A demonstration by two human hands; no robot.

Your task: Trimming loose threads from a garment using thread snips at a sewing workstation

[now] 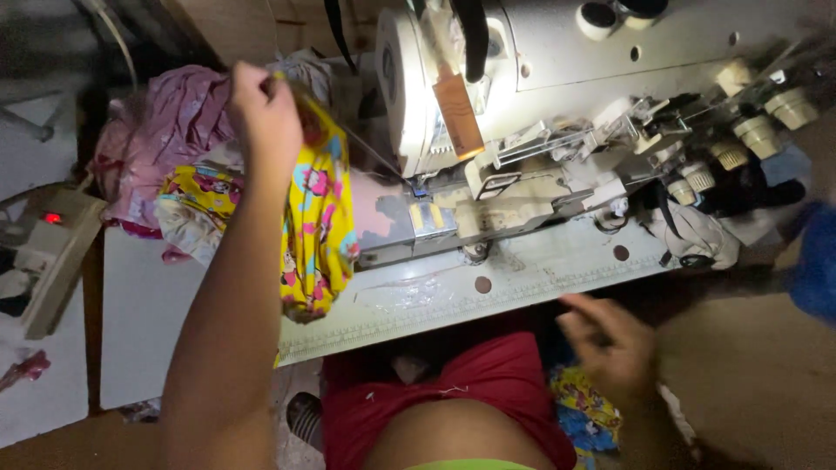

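A white industrial sewing machine [610,104] is filling the far right of the scene, sitting on a pale worktable [435,305] whose near edge carries a printed ruler strip. Its lamp is lighting the needle area, which is why that patch is glowing while the rest lies dim. To the left, a heap of fabric is piling up beyond the machine bed: pink cloth [165,130] at the far left, and a yellow cartoon-print garment [318,218] draping over the table's near edge. The left hand [261,113] is reaching far over that garment, fingers pinched narrowly on what looks like thread [374,157] running taut toward the needle. The right hand [610,344] is hanging near the lap, blurred, fingers loosely curled; I cannot tell whether it is holding anything. A power strip [57,252] with a red light is lying at the far left.
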